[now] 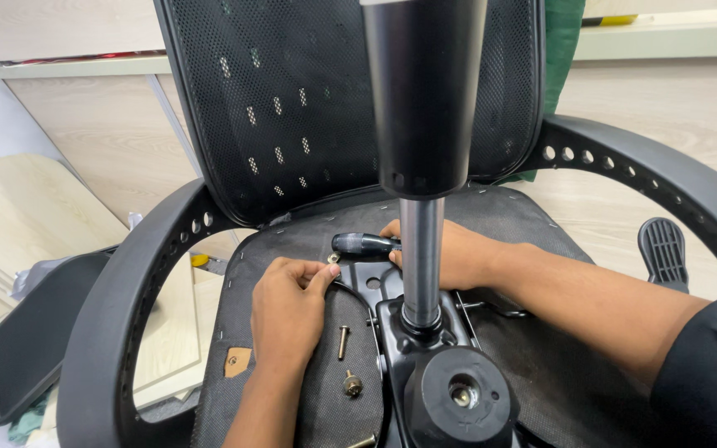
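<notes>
2 loose bolts (pixel 343 341) lie by the left hand (pixel 286 311) pinching a washer (pixel 334 258), gas cylinder (pixel 421 249) half-hiding the right hand (pixel 446 253) gripping a screwdriver (pixel 364 243).

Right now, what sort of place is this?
Probably a furniture assembly workshop: an upturned office chair being fitted, loose bolts on its underside, and wooden boards leaning nearby.

The gas-lift column (pixel 421 166) rose straight between my hands, blocking any crossing. Armrests (pixel 139 274) fenced nine and three o'clock; the mesh backrest (pixel 292 99) closed twelve. Loose bolts (pixel 343 342) lay at six, with bare seat underside (pixel 541 357) free at four.
</notes>
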